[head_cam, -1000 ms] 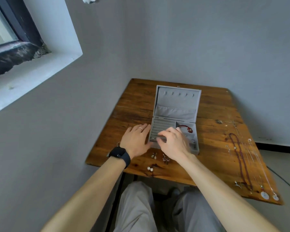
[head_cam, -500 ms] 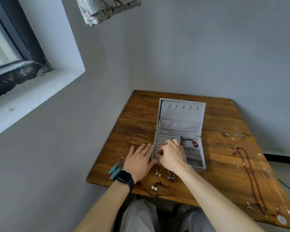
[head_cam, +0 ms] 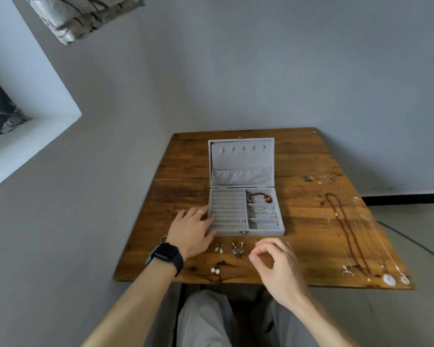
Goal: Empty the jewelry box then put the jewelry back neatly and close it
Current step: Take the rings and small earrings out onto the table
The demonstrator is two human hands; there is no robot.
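The grey jewelry box [head_cam: 246,231] lies open on the wooden table [head_cam: 303,221], lid upright. A red bead bracelet [head_cam: 260,197] fills its top right compartment, and silver pieces [head_cam: 267,211] lie in the compartments below. Small rings [head_cam: 229,221] sit in the ring rolls. My left hand [head_cam: 192,230] rests flat against the box's left front corner. My right hand [head_cam: 276,262] hovers in front of the box, fingers loosely curled with nothing visible in them. Pearl earrings [head_cam: 215,270], drop earrings [head_cam: 219,248] and dark earrings [head_cam: 237,249] lie between my hands.
Several necklaces are laid out on the table's right side: a dark red bead necklace [head_cam: 346,234] and thin silver chains with round white pendants [head_cam: 388,280]. A teal feather earring [head_cam: 151,255] peeks from behind my left wrist. The wall stands behind the table.
My right hand has come out of the ring rolls and drawn back to the table in front of the box. The left hand stayed at the box's corner. The camera tilted.
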